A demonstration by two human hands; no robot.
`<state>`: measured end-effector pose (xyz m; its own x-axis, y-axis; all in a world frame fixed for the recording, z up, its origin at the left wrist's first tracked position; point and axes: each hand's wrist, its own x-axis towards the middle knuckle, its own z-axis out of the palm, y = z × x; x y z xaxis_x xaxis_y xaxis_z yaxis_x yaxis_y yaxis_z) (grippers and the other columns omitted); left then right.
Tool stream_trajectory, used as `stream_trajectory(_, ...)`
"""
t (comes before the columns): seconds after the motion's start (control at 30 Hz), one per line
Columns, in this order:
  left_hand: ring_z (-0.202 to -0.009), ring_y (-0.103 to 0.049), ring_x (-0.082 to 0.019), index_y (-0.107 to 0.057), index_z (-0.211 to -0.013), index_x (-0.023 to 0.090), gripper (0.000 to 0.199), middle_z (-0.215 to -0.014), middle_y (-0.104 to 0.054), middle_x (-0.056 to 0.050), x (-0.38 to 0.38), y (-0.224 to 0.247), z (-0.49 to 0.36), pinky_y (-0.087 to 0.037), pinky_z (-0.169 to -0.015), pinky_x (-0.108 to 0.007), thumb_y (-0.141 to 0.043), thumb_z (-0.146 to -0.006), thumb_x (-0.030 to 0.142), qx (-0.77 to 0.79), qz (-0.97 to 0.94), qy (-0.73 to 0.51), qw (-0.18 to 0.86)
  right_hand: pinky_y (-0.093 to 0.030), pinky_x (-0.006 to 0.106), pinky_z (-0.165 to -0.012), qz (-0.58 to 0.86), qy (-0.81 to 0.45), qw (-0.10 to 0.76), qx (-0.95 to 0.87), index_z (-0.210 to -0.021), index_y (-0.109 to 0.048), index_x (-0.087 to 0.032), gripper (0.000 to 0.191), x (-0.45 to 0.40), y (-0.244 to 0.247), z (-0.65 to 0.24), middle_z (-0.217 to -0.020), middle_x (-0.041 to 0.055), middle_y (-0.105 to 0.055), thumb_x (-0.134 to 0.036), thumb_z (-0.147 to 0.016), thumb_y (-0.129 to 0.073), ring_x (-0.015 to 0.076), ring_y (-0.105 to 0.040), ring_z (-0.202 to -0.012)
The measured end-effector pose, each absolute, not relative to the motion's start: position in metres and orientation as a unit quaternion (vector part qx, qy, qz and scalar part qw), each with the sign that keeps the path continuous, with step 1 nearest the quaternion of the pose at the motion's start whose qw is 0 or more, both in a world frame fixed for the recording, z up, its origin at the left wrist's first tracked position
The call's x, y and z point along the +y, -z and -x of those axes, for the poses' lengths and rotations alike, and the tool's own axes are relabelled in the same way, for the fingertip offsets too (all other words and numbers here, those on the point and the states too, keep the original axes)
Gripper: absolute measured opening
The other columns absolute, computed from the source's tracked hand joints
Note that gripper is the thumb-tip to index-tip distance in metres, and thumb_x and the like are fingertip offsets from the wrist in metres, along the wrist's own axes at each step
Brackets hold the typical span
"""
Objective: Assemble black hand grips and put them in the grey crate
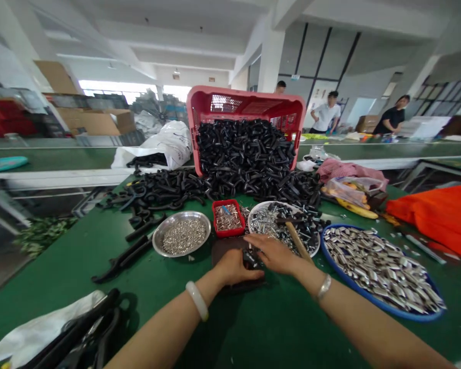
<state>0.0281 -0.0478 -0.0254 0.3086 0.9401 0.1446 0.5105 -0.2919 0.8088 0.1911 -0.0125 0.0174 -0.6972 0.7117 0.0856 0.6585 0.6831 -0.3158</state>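
Black-and-silver piece (251, 259) sits between your two hands, at the dark block (218, 250) on the green surface (153, 292); your fingers cover much of it, so its full shape is hidden. Your left hand (233, 267) has its grip nearly closed, thumb and curled fingers around the piece. Your right hand (275, 254) reaches across from the other side, its grip loose and its fingers stretched over the far edge; you cannot tell from this view whether it has hold of anything.

Just left of the block you have a metal bowl (176, 254) of small silvery bits. Beyond the block stands a red tray (229, 233) of small metal parts with something blue lying on top. Behind your right hand, a white bowl (256, 207) holds mixed metal and black parts, and a hammer (297, 241) with a wooden handle lies across it. Farther right, a blue tray (422, 316) carries many flat silvery pieces. Ahead of you, a pink crate (249, 97) lies tipped on its side, its opening toward you, with black parts (246, 148) spilling out.
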Motion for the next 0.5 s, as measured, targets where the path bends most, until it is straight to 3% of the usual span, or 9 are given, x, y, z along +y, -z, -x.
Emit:
stream_trajectory(0.1, -0.04, -0.04, -0.012, -0.056, -0.054, 0.019, 0.038, -0.047, -0.047, 0.0, -0.046, 0.015, -0.025, -0.026, -0.044, -0.024, -0.067, -0.052, 0.055, 0.492, -0.796, -0.207, 0.285, -0.036, 0.031, -0.09, 0.335, -0.113, 0.029, -0.935, -0.111, -0.055, -0.018, 0.039, -0.004, -0.011, -0.192, -0.111, 0.0072, -0.057, -0.01, -0.074, -0.043, 0.0164, -0.05, -0.105)
stream_trajectory(0.2, -0.04, -0.039, -0.013, -0.055, -0.056, 0.02, 0.042, -0.048, -0.043, 0.001, -0.039, 0.012, -0.017, -0.025, -0.047, -0.025, -0.069, -0.046, 0.058, 0.516, -0.807, -0.185, 0.219, -0.041, 0.029, -0.081, 0.352, -0.059, -0.02, -0.934, -0.103, -0.059, -0.018, 0.027, -0.003, -0.007, -0.194, -0.101, 0.0076, -0.061, -0.02, -0.08, -0.046, 0.0183, -0.055, -0.095)
stream_trajectory(0.33, -0.057, -0.047, -0.02, -0.059, -0.07, 0.02, 0.047, -0.059, -0.046, -0.003, -0.035, 0.018, -0.002, -0.031, -0.057, -0.027, -0.073, -0.042, 0.055, 0.543, -0.796, -0.227, 0.141, -0.044, 0.031, -0.072, 0.405, -0.023, -0.023, -0.914, -0.099, -0.06, -0.017, 0.028, -0.011, -0.002, -0.186, -0.094, 0.0102, -0.063, -0.034, -0.084, -0.043, 0.0224, -0.058, -0.088)
stream_trajectory(0.5, -0.086, -0.047, -0.029, -0.062, -0.088, 0.021, 0.054, -0.082, -0.051, -0.01, -0.044, 0.025, 0.012, -0.033, -0.071, -0.031, -0.073, -0.047, 0.053, 0.538, -0.79, -0.28, 0.091, -0.045, 0.033, -0.067, 0.461, -0.004, -0.023, -0.887, -0.092, -0.061, -0.014, 0.028, -0.02, -0.007, -0.172, -0.089, 0.0131, -0.064, -0.033, -0.083, -0.044, 0.0252, -0.061, -0.082)
